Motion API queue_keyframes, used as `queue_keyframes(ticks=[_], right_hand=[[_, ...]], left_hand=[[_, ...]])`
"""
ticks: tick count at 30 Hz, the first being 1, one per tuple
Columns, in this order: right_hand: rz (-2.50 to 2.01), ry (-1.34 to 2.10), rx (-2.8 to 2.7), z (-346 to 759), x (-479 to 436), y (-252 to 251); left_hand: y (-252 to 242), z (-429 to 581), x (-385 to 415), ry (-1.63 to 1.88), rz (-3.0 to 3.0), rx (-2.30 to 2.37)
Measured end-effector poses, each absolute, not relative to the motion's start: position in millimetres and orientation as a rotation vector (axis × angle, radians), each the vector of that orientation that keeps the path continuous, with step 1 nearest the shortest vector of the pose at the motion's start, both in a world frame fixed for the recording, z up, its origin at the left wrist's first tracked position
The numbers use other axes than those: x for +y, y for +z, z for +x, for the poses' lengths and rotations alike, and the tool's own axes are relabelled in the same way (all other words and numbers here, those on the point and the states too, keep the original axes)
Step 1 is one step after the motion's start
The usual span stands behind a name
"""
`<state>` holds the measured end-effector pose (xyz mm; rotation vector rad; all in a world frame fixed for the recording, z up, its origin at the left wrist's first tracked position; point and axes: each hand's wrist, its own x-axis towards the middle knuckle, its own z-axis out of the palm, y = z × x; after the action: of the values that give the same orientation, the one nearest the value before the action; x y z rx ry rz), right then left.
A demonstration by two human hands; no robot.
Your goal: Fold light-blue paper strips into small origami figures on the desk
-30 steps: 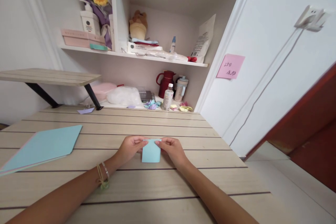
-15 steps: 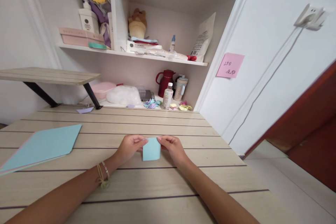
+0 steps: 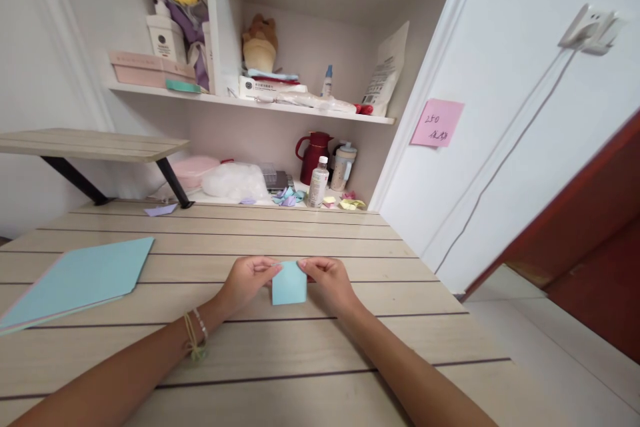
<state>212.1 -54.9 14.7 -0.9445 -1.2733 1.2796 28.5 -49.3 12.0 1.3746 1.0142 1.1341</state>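
Note:
A small light-blue piece of paper (image 3: pixel 289 287), roughly square, is held up at the middle of the wooden table. My left hand (image 3: pixel 249 282) pinches its upper left corner between thumb and fingers. The upper right corner is gripped the same way by my right hand (image 3: pixel 329 280). Fingers behind the paper are partly hidden. To the left lies a stack of larger coloured sheets (image 3: pixel 90 273), light blue on top with pink and pale green edges below.
A raised wooden stand (image 3: pixel 95 145) with black legs (image 3: pixel 173 181) occupies the back left. Beside the shelf's front edge are a plastic bottle (image 3: pixel 318 183), folded paper pieces (image 3: pixel 290 197), a red jug (image 3: pixel 314 157) and a plastic bag (image 3: pixel 235 182). A purple paper scrap (image 3: pixel 161 211) lies by the stand.
Both hands keep their pinch on the blue paper, nearly in place. The paper's lower right part looks slightly flatter, and the whole view has shifted a little.

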Motion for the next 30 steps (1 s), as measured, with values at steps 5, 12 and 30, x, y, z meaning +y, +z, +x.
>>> queue_keyframes(ticks=[5,12,30], right_hand=[[-0.999,1.257,-1.265,213.5,-53.9,13.9],[-1.072,1.214,-1.314,210.4,-54.9,11.1],[-1.051,1.205,-1.45,220.1,-49.5,8.9]], left_hand=[[16.1,34.5,-53.8,1.18,1.388,1.023],[16.5,34.4,-55.1,1.228,1.38,1.069],[15.4,32.6,-54.1,1.214,1.197,1.01]])
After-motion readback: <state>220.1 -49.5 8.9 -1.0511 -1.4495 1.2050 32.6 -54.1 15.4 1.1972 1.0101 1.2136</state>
